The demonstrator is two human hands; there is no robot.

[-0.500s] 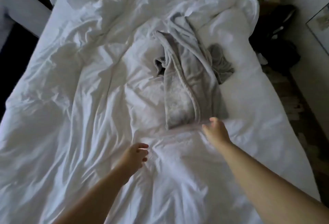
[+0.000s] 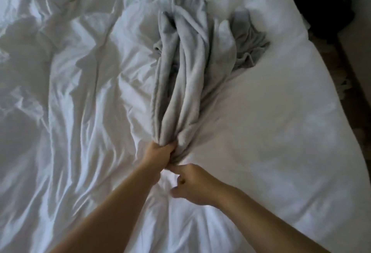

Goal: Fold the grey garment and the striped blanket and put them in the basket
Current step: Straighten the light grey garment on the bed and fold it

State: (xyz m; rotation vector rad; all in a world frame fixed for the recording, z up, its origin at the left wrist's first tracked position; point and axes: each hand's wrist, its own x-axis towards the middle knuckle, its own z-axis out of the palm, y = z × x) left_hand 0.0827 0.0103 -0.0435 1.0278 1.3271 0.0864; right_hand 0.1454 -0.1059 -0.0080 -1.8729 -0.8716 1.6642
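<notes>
With the left hand [image 2: 160, 153] clenched round the bunched near end of the garment [image 2: 180, 84], which lies along the bed [image 2: 281, 132], and the right hand's [image 2: 192, 184] curled fingers [image 2: 180, 169] just below, grip unclear, a tug may drag the duvet [image 2: 80, 142] too or crumple the folds.

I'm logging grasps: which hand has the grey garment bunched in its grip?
The left hand, wrapped round the gathered near end of the grey garment. The right hand sits just nearer, loosely curled, with no grey cloth visibly in it.
</notes>
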